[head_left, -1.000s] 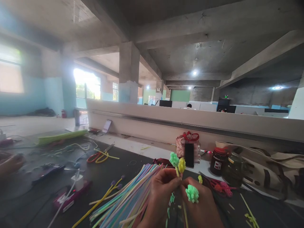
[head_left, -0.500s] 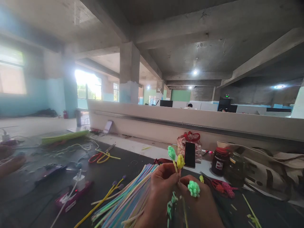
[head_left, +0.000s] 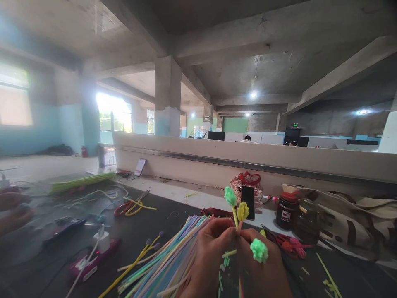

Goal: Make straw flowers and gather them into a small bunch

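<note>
Pinched between the fingertips of my left hand (head_left: 214, 248) and my right hand (head_left: 263, 258) are thin stems of pipe-cleaner flowers. A green fuzzy flower head (head_left: 230, 196) and a yellow flower head (head_left: 243, 211) rise above my fingers. A second green flower head (head_left: 259, 251) sticks out in front of my right hand. Below the fingers a pinkish stem hangs down. Beside and partly behind my left hand lies a bundle of pastel pipe cleaners (head_left: 167, 256). Small green cut scraps (head_left: 221, 277) lie on the dark mat between my wrists.
Left of the bundle are a yellow stem with purple buds (head_left: 136, 260), a pink power strip (head_left: 89, 265) and scissors (head_left: 132, 204). A phone (head_left: 247, 202), a dark jar (head_left: 286, 210), red-handled scissors (head_left: 288, 243) and a canvas bag (head_left: 347, 219) stand right. Another person's hand (head_left: 15, 213) shows at far left.
The upright green and yellow flower heads have shifted slightly right and now lean right. The lower green head has also moved a little right and down. Both hands stay together at the stems.
</note>
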